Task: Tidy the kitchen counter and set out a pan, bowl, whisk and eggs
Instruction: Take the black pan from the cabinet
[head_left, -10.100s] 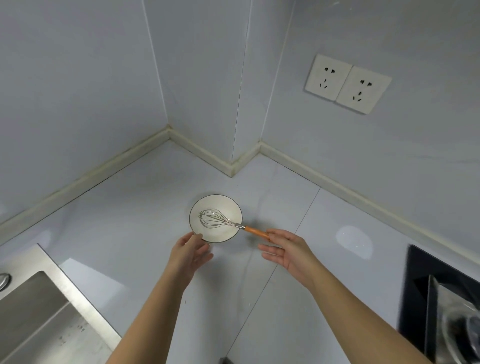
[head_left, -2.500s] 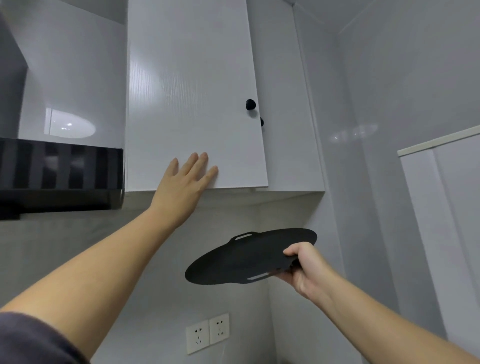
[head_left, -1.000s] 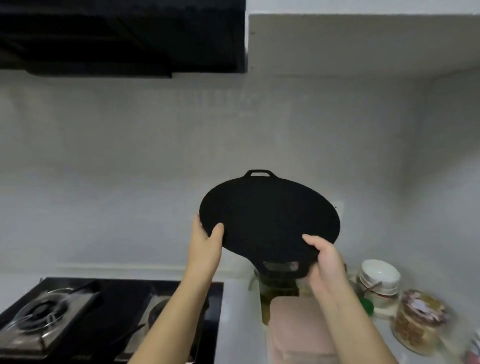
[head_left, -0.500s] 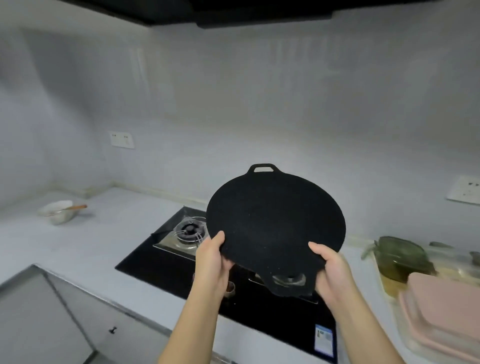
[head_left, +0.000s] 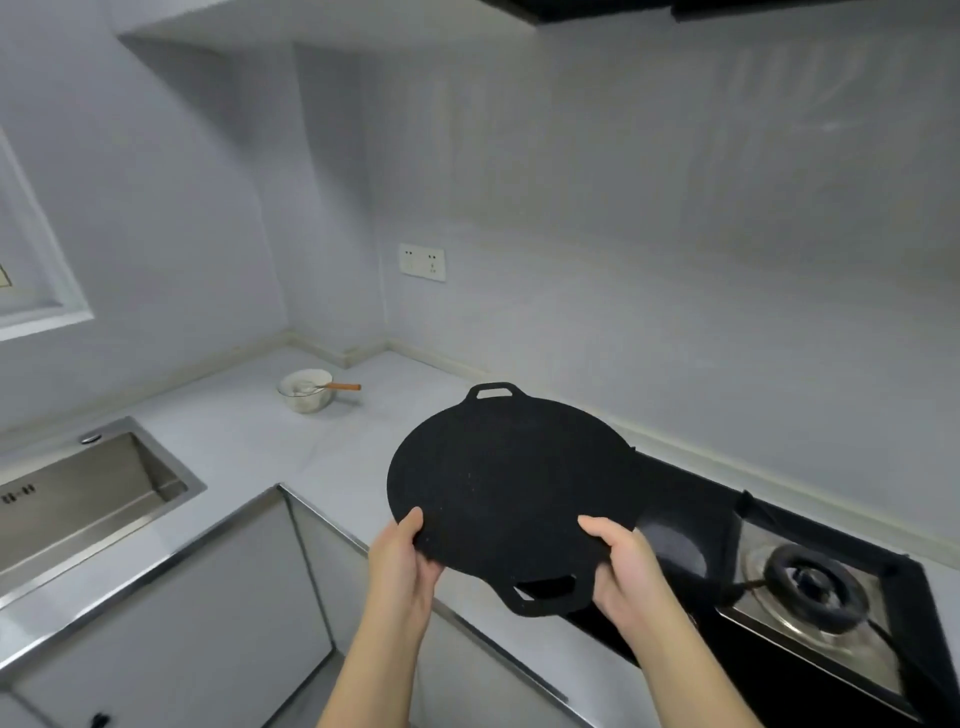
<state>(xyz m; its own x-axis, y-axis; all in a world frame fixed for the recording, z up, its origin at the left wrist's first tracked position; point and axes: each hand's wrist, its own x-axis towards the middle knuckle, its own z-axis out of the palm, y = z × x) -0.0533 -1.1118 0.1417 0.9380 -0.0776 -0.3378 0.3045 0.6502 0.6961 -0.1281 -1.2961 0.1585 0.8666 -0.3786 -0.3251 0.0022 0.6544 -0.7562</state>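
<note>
Left hand (head_left: 402, 566) and right hand (head_left: 631, 577) grip flat black 2-handled pan (head_left: 514, 483).

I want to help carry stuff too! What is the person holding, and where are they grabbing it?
A flat black pan. The left hand and right hand grip its near rim, either side of the near loop handle.

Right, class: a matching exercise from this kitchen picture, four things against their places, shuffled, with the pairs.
Things:
1 pan
2 whisk
3 bowl
4 gas burner

Places:
A resting in the bowl
B on the counter near the corner
C held by left hand and right hand
D on the stove

Pairs: 1-C; 2-A; 3-B; 4-D
</note>
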